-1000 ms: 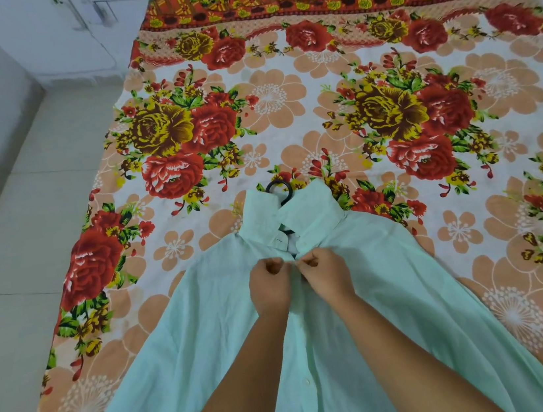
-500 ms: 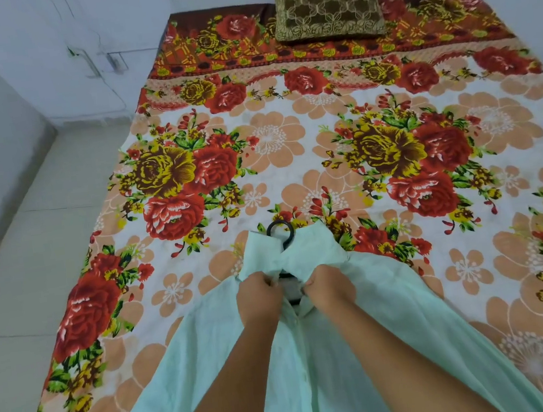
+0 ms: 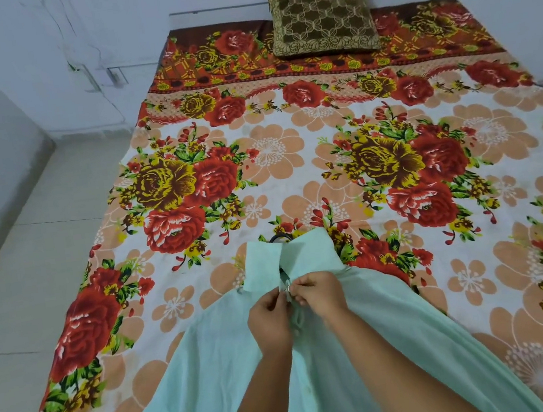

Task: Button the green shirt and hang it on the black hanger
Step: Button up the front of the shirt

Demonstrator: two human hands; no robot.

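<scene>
Shirt (image 3: pixel 215 368) flat on bed (image 3: pixel 291 154), hanger (image 3: pixel 279 237) hook peeking above collar; both hands, left (image 3: pixel 270 323) and right (image 3: pixel 321 294), pinch the placket near the neck — keep edges aligned, ease button through hole.

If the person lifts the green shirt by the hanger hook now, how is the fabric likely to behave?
Probably floppy: the green shirt lies in soft folds on the bed. It looks thin, so likely light. With both hands working near the collar, the front may gape. Only the black hanger hook shows.
</scene>
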